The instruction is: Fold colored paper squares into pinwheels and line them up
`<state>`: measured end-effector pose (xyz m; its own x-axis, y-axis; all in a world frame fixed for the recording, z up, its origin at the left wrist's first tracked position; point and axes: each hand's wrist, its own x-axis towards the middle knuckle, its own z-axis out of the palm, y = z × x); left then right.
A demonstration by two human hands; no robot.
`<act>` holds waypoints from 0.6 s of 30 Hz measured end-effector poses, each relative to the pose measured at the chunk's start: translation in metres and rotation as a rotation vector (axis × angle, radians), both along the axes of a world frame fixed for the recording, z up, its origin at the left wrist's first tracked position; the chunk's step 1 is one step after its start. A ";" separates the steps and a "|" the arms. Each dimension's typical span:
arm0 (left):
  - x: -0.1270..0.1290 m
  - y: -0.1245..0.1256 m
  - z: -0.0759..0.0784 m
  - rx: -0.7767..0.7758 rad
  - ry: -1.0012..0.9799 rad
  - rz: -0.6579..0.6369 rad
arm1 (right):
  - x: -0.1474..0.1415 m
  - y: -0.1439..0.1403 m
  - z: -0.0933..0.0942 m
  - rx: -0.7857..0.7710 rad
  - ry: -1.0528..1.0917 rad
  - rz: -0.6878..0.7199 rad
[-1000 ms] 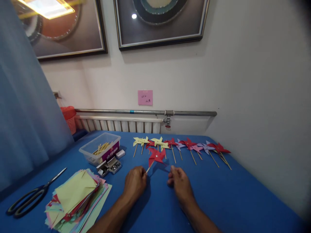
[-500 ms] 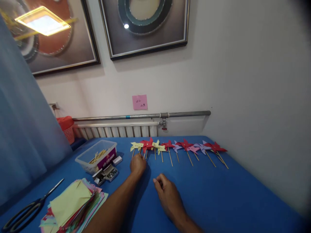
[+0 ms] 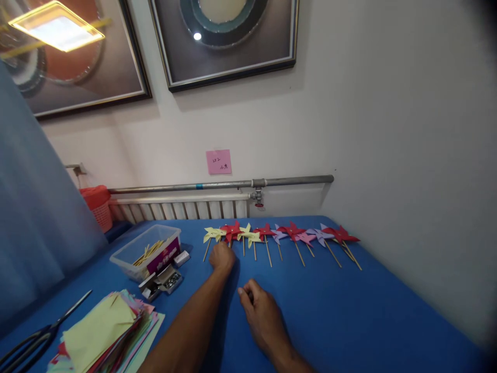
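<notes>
Along the far part of the blue tabletop (image 3: pixel 330 311) lies a row of several paper pinwheels on thin wooden sticks. My left hand (image 3: pixel 222 257) reaches to the left part of this row, its fingers closed at the stick of a red pinwheel (image 3: pixel 232 230); the fingertips are hidden behind the hand. Just left of it lies a pale yellow pinwheel (image 3: pixel 214 234), and to the right another yellow pinwheel (image 3: pixel 249 235). Nearer to me, my right hand (image 3: pixel 264 313) rests over the table with curled fingers, and nothing shows in them.
At left stands a clear plastic box (image 3: pixel 116 256) holding wooden sticks. Small open boxes of metal pins (image 3: pixel 171 280) and a little white box (image 3: pixel 181 258) sit beside it. A stack of coloured paper (image 3: pixel 101 331) and scissors (image 3: pixel 50 331) lie closer. A wall (image 3: pixel 407 181) bounds the right.
My left hand has shifted slightly right along the row, uncovering more of the leftmost yellow pinwheel's stick. The red pinwheel lies a little flatter. My right hand has barely moved; the view has turned slightly.
</notes>
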<state>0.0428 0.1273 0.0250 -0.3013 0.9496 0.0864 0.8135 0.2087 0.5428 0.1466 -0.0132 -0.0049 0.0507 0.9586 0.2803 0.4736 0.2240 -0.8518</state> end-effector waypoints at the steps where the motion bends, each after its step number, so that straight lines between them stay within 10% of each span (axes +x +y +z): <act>1: 0.000 0.000 0.000 -0.010 0.010 0.008 | 0.000 0.000 -0.001 -0.001 -0.004 0.003; 9: -0.014 -0.027 -0.002 -0.035 0.069 -0.063 | 0.000 0.002 -0.003 -0.034 -0.070 -0.002; 18: -0.051 -0.137 -0.021 0.109 0.292 -0.485 | 0.002 0.001 -0.002 0.020 -0.078 0.046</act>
<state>-0.0081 -0.0093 0.0044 0.2171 0.9542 0.2057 0.9218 -0.2697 0.2785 0.1482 -0.0120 -0.0068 -0.0164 0.9534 0.3012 0.5272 0.2642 -0.8076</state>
